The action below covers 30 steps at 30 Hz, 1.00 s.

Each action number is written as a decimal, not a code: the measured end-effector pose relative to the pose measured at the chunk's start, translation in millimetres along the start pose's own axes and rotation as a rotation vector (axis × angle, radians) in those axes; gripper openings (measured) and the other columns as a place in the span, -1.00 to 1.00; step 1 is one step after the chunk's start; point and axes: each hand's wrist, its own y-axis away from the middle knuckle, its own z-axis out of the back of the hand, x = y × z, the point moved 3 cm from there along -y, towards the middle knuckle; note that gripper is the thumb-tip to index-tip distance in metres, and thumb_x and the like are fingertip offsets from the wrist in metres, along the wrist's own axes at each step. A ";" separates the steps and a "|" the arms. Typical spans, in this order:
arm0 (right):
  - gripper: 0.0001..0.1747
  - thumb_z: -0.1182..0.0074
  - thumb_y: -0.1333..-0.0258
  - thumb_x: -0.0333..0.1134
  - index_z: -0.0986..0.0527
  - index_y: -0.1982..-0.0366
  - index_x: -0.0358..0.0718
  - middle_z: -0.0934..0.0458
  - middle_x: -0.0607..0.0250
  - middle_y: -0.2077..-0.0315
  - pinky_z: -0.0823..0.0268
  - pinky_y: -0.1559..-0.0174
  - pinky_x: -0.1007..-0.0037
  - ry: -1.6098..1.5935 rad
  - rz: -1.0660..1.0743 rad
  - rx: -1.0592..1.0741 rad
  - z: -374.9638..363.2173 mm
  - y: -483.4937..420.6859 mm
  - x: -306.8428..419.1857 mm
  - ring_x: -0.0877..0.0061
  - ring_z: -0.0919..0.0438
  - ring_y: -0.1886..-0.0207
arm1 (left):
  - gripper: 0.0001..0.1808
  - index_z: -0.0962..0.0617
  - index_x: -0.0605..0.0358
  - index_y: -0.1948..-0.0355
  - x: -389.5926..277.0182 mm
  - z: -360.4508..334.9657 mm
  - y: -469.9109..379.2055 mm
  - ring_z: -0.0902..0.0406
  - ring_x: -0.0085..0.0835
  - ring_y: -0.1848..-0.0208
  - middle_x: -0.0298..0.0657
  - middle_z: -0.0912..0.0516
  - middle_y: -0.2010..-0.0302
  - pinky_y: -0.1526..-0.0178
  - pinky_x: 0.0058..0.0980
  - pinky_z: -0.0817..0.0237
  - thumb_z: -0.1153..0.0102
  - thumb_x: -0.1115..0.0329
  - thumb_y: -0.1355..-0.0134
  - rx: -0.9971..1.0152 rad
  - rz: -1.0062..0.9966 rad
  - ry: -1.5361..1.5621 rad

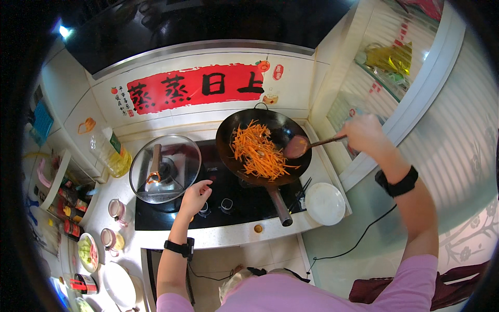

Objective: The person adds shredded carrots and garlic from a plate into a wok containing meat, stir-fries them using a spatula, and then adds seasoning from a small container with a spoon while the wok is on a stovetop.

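My right hand (pixel 363 133) grips the handle of a wok spatula (pixel 297 147), whose broad blade rests in the right side of a dark wok (pixel 286 121). Shredded carrot (pixel 257 150) fills the left and middle of the wok, touching the blade. The wok sits on the right side of a black gas hob (pixel 230 191), its handle (pixel 279 206) pointing toward me. Holding nothing, my left hand (pixel 197 197) hovers above the hob near its knobs (pixel 226 205), fingers loosely bent and apart. Just left of it lies a glass lid (pixel 136 171) with a peeler (pixel 155 163) on top.
A white plate (pixel 325 204) and dark chopsticks (pixel 302 191) lie right of the hob. An oil bottle (pixel 111 150), lidded jars (pixel 115 208), a plate of cut vegetables (pixel 88 252) and a white bowl (pixel 118 284) line the left counter. A range hood (pixel 202 23) overhangs the back.
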 end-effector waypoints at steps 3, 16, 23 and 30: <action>-0.66 -0.01 0.31 -0.41 -0.57 0.42 0.21 -0.55 0.37 0.53 -0.30 0.49 0.38 0.003 0.075 0.124 16.1 -21.3 -13.3 0.43 -0.52 0.42 | -0.71 -0.49 0.21 0.18 -7.1 -3.1 -3.3 -0.46 -0.45 0.41 -0.18 -0.55 0.45 0.28 -0.55 -0.29 -0.05 0.41 -0.02 0.015 0.033 0.020; -0.55 -0.05 0.22 -0.32 -0.45 0.13 0.04 -0.54 0.27 0.48 -0.32 0.37 0.40 -0.681 0.208 0.202 -56.7 -59.1 58.6 0.40 -0.50 0.37 | -0.70 -0.49 0.21 0.18 5.9 12.8 15.2 -0.47 -0.45 0.41 -0.17 -0.55 0.46 0.28 -0.55 -0.30 -0.06 0.43 0.00 -0.019 0.073 0.027; -0.57 0.00 0.10 -0.46 -0.38 0.07 -0.23 -0.34 0.39 0.72 -0.05 0.70 0.65 -1.454 -0.086 0.608 -73.7 -50.5 18.1 0.74 -0.21 0.73 | -0.71 -0.50 0.21 0.19 8.3 15.6 18.8 -0.49 -0.43 0.41 -0.16 -0.56 0.45 0.30 -0.55 -0.31 -0.06 0.43 0.00 -0.036 0.049 0.024; -0.61 0.04 0.09 -0.42 -0.41 0.10 -0.18 -0.32 0.41 0.74 -0.04 0.71 0.65 -1.386 -0.131 0.439 -58.0 -63.3 18.1 0.74 -0.22 0.74 | -0.71 -0.49 0.22 0.18 5.5 11.2 13.6 -0.47 -0.44 0.40 -0.17 -0.55 0.44 0.27 -0.55 -0.30 -0.05 0.43 -0.01 -0.022 0.050 0.026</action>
